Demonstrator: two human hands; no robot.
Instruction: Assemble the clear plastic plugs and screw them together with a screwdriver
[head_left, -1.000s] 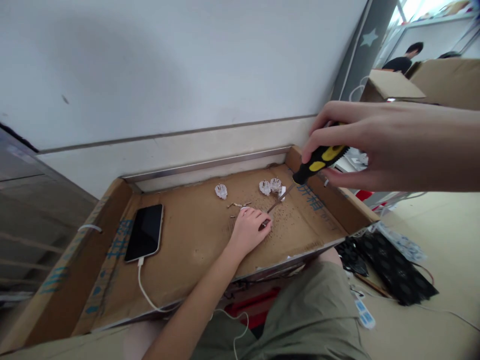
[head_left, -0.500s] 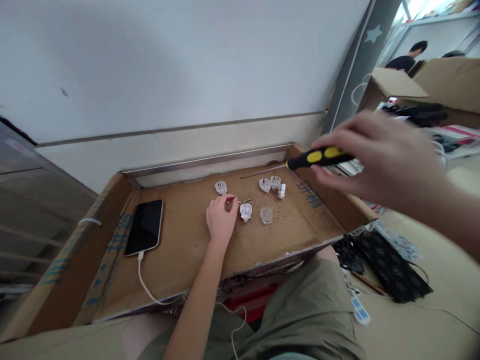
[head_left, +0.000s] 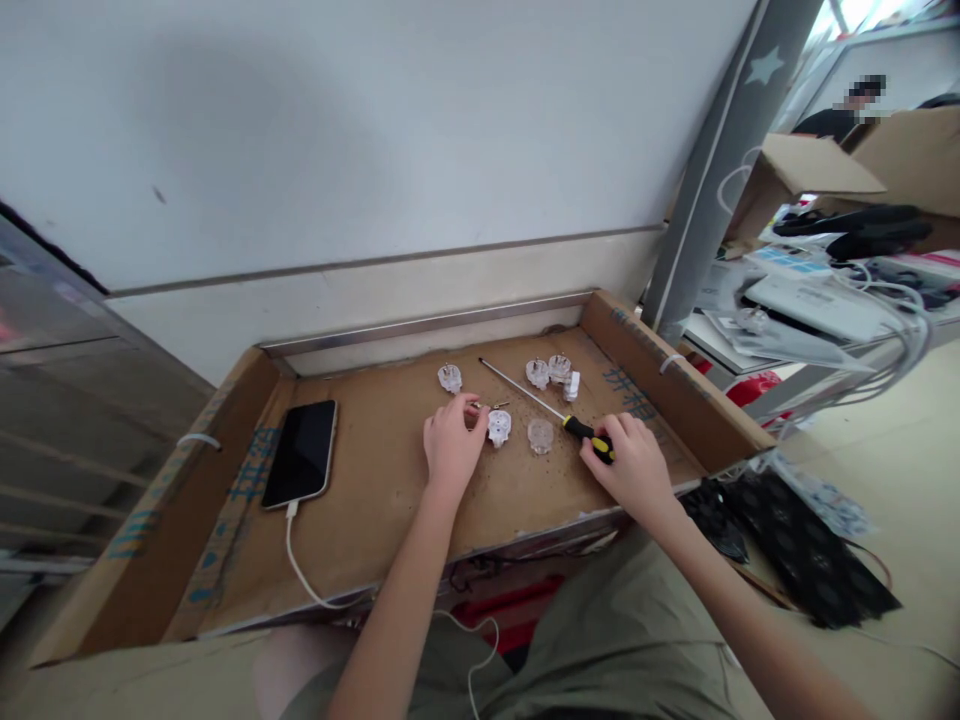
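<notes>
In the cardboard tray (head_left: 375,500), my right hand (head_left: 634,465) grips the black and yellow handle of a screwdriver (head_left: 581,428), low over the tray's right part. Its shaft points to the back left. My left hand (head_left: 454,440) is closed in a pinch near the tray's middle; what its fingertips hold is too small to make out. Just right of them sits an open white plug piece (head_left: 499,428), with small metal pins (head_left: 499,405) behind it. A clear plug cover (head_left: 540,436) lies between that piece and the screwdriver handle.
One clear plug (head_left: 450,377) stands behind my left hand; several plug pieces (head_left: 537,373) cluster at the back right. A phone (head_left: 300,455) with a white cable (head_left: 296,560) lies on the left. Cardboard walls (head_left: 675,385) edge the tray. A person (head_left: 832,122) is in the background.
My right hand has come down and inward with the screwdriver, from raised at the right to low over the tray. My left hand stays pinched by the white plug piece.
</notes>
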